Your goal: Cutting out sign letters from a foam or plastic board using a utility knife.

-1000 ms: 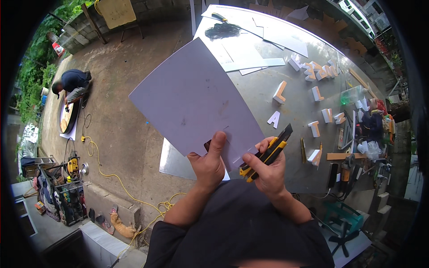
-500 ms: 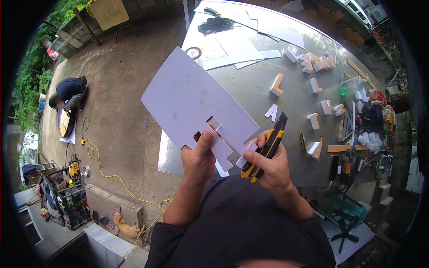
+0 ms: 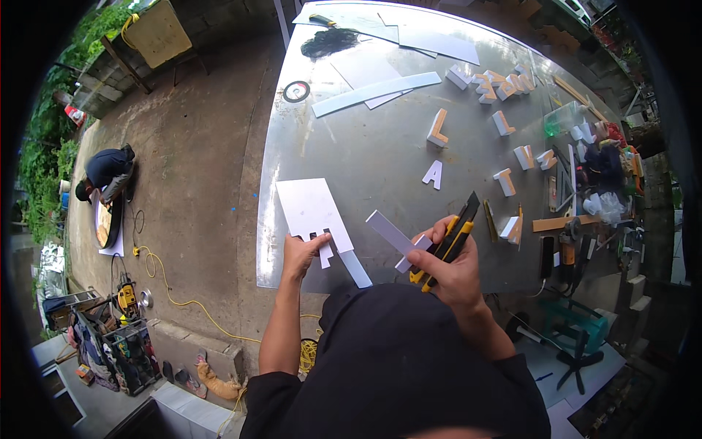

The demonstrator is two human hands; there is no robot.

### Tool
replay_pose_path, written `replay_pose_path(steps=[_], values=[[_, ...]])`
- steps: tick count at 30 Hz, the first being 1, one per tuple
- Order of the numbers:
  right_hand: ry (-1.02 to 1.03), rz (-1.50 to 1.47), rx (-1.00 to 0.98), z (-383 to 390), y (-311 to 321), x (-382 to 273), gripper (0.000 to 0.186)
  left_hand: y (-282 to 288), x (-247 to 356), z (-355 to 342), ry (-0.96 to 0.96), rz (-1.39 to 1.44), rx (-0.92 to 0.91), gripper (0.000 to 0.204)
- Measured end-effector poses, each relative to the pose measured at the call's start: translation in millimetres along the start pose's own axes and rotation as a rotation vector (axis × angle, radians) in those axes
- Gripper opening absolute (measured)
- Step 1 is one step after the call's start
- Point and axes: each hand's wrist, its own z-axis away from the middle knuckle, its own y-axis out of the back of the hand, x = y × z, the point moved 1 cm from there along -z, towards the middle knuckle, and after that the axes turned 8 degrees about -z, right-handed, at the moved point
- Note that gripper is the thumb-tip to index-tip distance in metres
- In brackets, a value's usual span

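Note:
My left hand (image 3: 300,254) grips the near edge of a white sheet (image 3: 311,205), thumb on top, where several notches are cut out. The sheet is low over the table's near left corner; whether it rests there I cannot tell. My right hand (image 3: 455,272), closed, holds two yellow-and-black utility knives (image 3: 455,241) side by side, tips up and away from me. Between its thumb and fingers it also pinches a flat white cutout (image 3: 395,235), a long strip with a short crossbar. A pale blue-white strip (image 3: 355,268) lies beside the sheet at the near edge.
On the metal table (image 3: 365,161) stand several letter-shaped blocks (image 3: 437,129), with a flat white letter cutout (image 3: 432,174) near them. Offcut sheets (image 3: 376,94) and a round disc (image 3: 296,91) lie farther back. Tools crowd the right side. A person (image 3: 110,174) crouches at left; a cat (image 3: 217,382) lies below.
The sheet has moved down and left in my left hand, toward the table. The crossbarred cutout has come away from it and stays in my right hand with the knives.

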Motion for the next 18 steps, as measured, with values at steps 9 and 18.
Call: replay_pose_path(steps=[9,18], values=[[0.235,0.329,-0.091,17.8,-17.3,-27.2,0.035,-6.0,-7.1,-2.5,0.347,-0.524,-0.238,0.068],[0.652,0.720,-0.362,-14.6,5.6,-2.3,0.035,-20.1,133.4,83.9,0.199,0.680,-1.044,0.075]])
